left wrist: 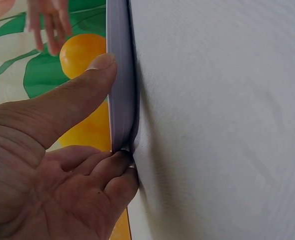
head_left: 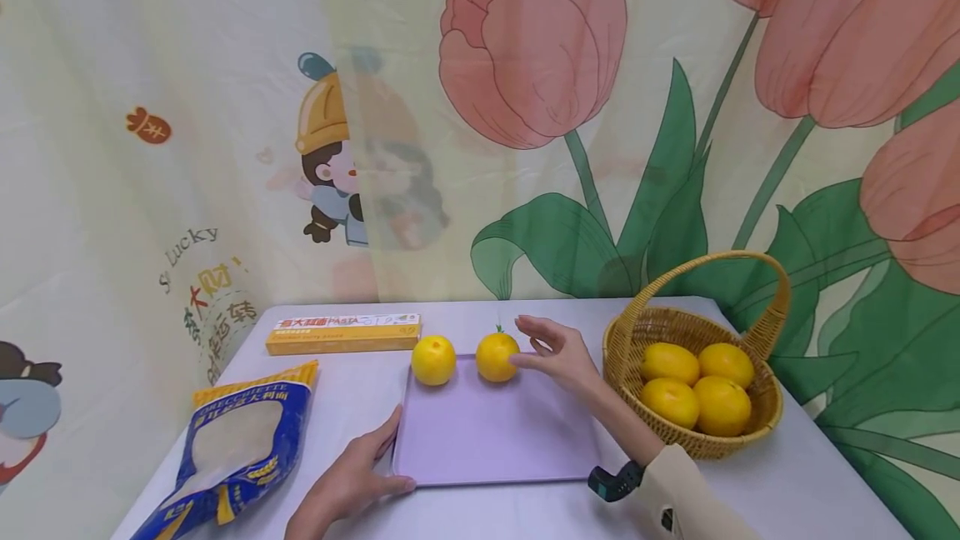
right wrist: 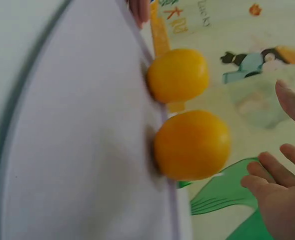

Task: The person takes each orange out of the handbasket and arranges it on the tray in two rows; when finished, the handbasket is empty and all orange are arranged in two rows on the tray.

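A shallow lilac tray lies on the table. My left hand grips its front left corner, thumb on the front rim and fingers at the left side; in the left wrist view the thumb presses the rim. Two yellow-orange oranges sit along the tray's far edge, the left orange at the corner and the second orange nearer the middle. Just right of the second one, my right hand has its fingers loosely spread. The right wrist view shows a gap between that hand and the orange.
To the right stands a wicker basket with a tall handle, holding several oranges. A pasta box lies at the back left. Nearer the left edge is a blue and yellow pasta bag. A printed curtain hangs behind the table.
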### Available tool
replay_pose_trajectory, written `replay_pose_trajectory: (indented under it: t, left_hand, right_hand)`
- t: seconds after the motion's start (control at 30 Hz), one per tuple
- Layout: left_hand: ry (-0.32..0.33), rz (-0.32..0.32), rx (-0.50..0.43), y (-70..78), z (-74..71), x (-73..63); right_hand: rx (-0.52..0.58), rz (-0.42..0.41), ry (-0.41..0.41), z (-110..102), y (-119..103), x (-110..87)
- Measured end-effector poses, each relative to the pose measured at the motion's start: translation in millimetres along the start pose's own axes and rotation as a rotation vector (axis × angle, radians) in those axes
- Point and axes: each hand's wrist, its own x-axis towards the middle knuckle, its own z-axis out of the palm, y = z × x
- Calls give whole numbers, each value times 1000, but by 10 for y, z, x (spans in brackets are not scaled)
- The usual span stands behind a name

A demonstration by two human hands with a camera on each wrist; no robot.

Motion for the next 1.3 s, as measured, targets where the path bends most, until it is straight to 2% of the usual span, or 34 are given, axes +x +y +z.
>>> replay_pose_trajectory:
  t: [0.3, 0.47, 0.63, 0.73, 0.8, 1.0, 1.13, 1.3]
  left_hand:
    - [9, 25, 8, -16, -10, -15]
    - [15, 37, 19, -29, -21, -21]
    - [16, 32, 15, -27, -36, -35]
    - [14, 27, 7, -24, -40, -37]
    - [10, 18, 7, -18, -45, -35]
    - [8, 17, 26, 0, -59, -24]
    - [18, 66, 1, -12, -61, -35]
    - [16, 116, -38, -36, -42, -41]
  right_hand:
    - [20, -210, -285, -381, -603, -485]
    - [51, -286, -415, -742, -881, -686]
    - [73, -333, -499, -1197, -984, -750]
    - [81, -318, -524, -1480, -945, -728]
    - [66, -276, -513, -1660, -902, -704]
    - [-32, -161, -432, -2098, -708, -539]
    - [-88, -95, -399, -2292, -539, -429]
    - [-78, -18, -388, -2418, -343, -334]
